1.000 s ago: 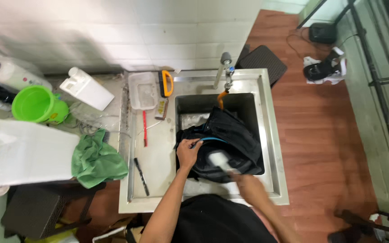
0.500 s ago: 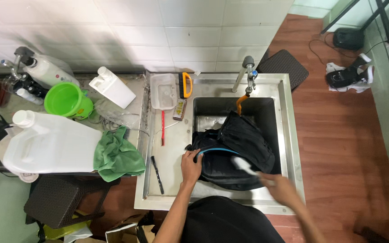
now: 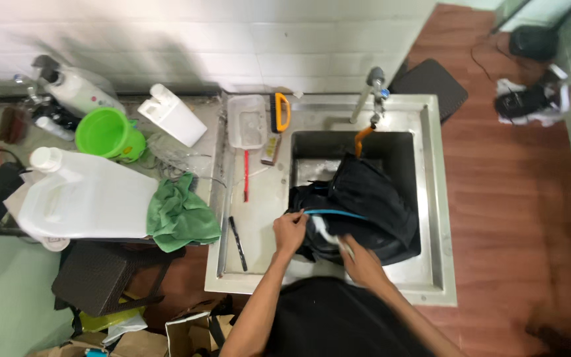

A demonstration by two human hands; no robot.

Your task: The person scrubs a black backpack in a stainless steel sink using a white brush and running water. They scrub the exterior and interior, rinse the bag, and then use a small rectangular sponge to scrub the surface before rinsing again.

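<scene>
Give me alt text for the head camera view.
Seen from above, a person's left hand grips a black backpack in a steel sink while the right hand rubs it. A green cloth and white jug lie left.

A black backpack (image 3: 365, 205) (blue trim along 1 edge) lies crumpled in the steel sink (image 3: 431, 198).

Backpack (image 3: 365, 205) filling sink (image 3: 431, 198); bare drainboard (image 3: 262, 218) leftward

Green bucket (image 3: 108, 134), white jug (image 3: 87, 196) (lying flat), green cloth (image 3: 181, 213), red toothbrush (image 3: 246, 176)
</scene>
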